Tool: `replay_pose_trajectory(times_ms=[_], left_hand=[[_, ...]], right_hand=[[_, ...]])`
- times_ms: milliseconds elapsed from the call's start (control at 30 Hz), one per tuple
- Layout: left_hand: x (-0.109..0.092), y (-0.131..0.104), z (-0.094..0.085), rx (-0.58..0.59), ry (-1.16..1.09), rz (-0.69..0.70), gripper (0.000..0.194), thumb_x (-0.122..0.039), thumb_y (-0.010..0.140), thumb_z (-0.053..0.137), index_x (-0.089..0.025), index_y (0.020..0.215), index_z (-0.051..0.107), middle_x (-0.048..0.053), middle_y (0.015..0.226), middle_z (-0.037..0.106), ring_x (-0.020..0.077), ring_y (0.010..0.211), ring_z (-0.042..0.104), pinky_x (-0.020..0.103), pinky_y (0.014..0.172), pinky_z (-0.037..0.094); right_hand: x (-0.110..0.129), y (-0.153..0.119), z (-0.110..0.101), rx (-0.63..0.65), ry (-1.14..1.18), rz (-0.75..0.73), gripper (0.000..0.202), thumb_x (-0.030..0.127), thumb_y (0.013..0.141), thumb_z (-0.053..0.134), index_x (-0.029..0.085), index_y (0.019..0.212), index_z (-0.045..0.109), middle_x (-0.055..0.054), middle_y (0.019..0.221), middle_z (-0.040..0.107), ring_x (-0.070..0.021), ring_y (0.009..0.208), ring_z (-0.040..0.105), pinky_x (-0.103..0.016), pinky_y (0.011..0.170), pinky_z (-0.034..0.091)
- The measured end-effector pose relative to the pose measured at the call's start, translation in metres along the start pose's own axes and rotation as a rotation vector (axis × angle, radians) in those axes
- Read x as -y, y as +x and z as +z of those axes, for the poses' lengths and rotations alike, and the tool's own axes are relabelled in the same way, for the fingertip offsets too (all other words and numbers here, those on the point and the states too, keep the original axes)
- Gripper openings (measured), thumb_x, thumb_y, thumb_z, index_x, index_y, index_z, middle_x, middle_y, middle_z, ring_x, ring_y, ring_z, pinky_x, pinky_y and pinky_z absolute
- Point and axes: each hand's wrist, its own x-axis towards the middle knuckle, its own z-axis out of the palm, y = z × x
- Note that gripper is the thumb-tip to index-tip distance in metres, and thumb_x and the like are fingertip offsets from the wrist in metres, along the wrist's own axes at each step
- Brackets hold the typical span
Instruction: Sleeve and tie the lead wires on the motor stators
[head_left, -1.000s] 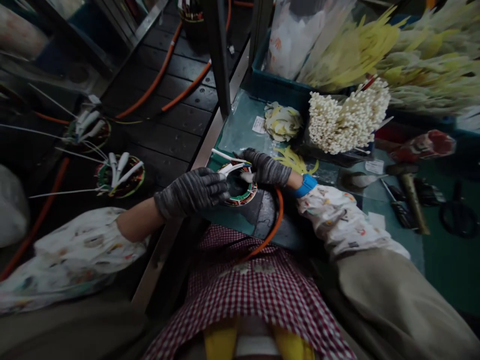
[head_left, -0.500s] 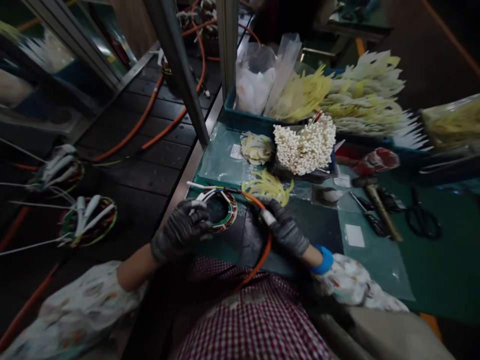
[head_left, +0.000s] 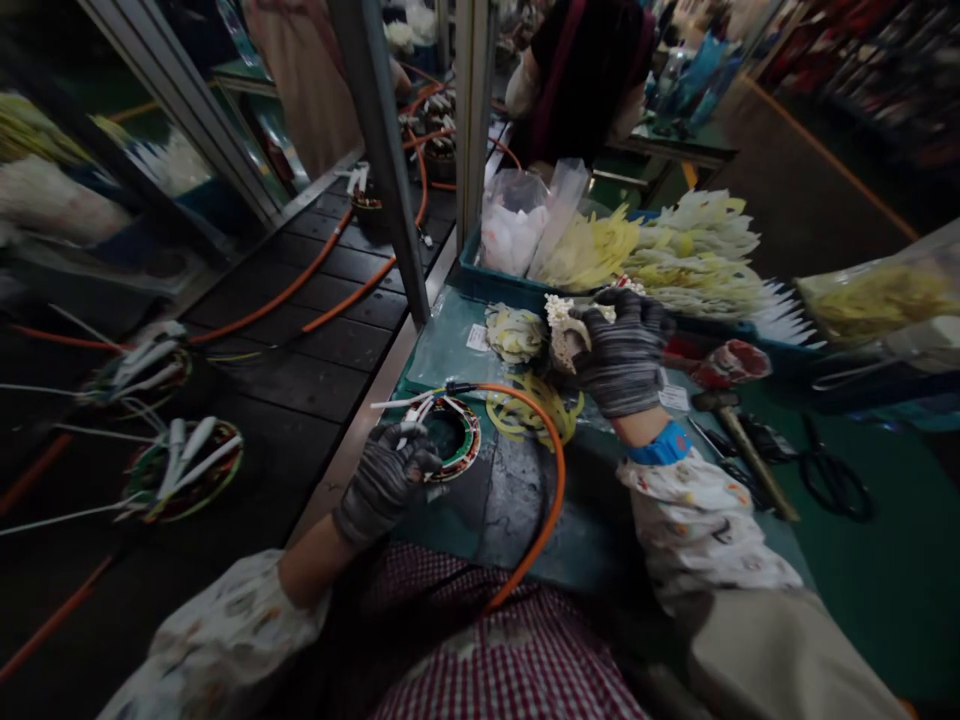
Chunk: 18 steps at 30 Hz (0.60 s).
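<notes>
Right hand (head_left: 624,355) has quit the cable (head_left: 559,470), curling over the white bundle (head_left: 561,318), hold unclear; left hand (head_left: 386,475), fingers closed on the ring (head_left: 469,444), should steady it.

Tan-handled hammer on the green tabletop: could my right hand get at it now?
Probably yes: the hammer lies uncovered beside the patterned white sleeve, though the grey gloved right hand must first leave the white beaded bundle.

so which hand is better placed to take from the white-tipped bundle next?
Right, I'd say: the right hand is over the white-tipped bundle. The left hand is at the wound ring, farther from the bundle and seemingly steadying the ring.
</notes>
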Motion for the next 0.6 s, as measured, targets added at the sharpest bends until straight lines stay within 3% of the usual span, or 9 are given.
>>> replay_pose_trajectory(times_ms=[133, 300, 367, 467, 600], left_hand=[[-0.004, 0.007, -0.004, 0.016, 0.070, 0.020, 0.023, -0.040, 0.089, 0.095, -0.026, 0.098, 0.077, 0.003, 0.099, 0.085, 0.0315, 0.106, 0.078, 0.049, 0.098, 0.064], [-0.003, 0.013, -0.009, 0.072, 0.127, 0.043, 0.034, -0.049, 0.084, 0.101, -0.026, 0.097, 0.078, 0.004, 0.100, 0.085, 0.0307, 0.111, 0.076, 0.043, 0.101, 0.060], [-0.001, 0.013, -0.009, 0.091, 0.122, 0.076, 0.034, -0.050, 0.085, 0.100, -0.026, 0.097, 0.078, 0.003, 0.102, 0.085, 0.0298, 0.112, 0.075, 0.043, 0.103, 0.059], [0.002, 0.011, -0.007, 0.056, 0.118, 0.085, 0.033, -0.051, 0.087, 0.097, -0.027, 0.098, 0.078, 0.004, 0.107, 0.086, 0.0312, 0.113, 0.074, 0.046, 0.105, 0.058], [0.001, 0.006, -0.001, 0.036, 0.089, 0.013, 0.023, -0.046, 0.091, 0.092, -0.028, 0.098, 0.080, 0.005, 0.102, 0.084, 0.0337, 0.112, 0.074, 0.051, 0.103, 0.059]], right_hand=[[0.009, 0.024, -0.001, 0.142, -0.051, -0.068, 0.027, 0.034, 0.101, 0.068, 0.022, 0.115, 0.087, -0.020, 0.157, 0.070, -0.0469, 0.138, 0.058, -0.066, 0.111, 0.048], [0.002, 0.026, 0.017, 0.055, 0.001, -0.084, 0.028, 0.028, 0.104, 0.060, 0.016, 0.110, 0.085, -0.025, 0.133, 0.078, -0.0440, 0.126, 0.064, -0.061, 0.101, 0.052], [-0.002, 0.021, 0.024, -0.024, 0.153, -0.128, 0.026, 0.029, 0.103, 0.059, 0.016, 0.106, 0.082, -0.023, 0.121, 0.081, -0.0388, 0.114, 0.070, -0.055, 0.097, 0.056], [-0.005, 0.013, 0.023, -0.188, 0.555, -0.172, 0.017, 0.034, 0.101, 0.061, 0.023, 0.102, 0.075, -0.014, 0.105, 0.083, -0.0299, 0.097, 0.077, -0.047, 0.090, 0.063], [0.002, -0.015, -0.012, -0.386, 1.041, -0.042, 0.017, 0.044, 0.104, 0.067, 0.028, 0.099, 0.063, -0.008, 0.100, 0.085, -0.0257, 0.083, 0.082, -0.044, 0.075, 0.069]])
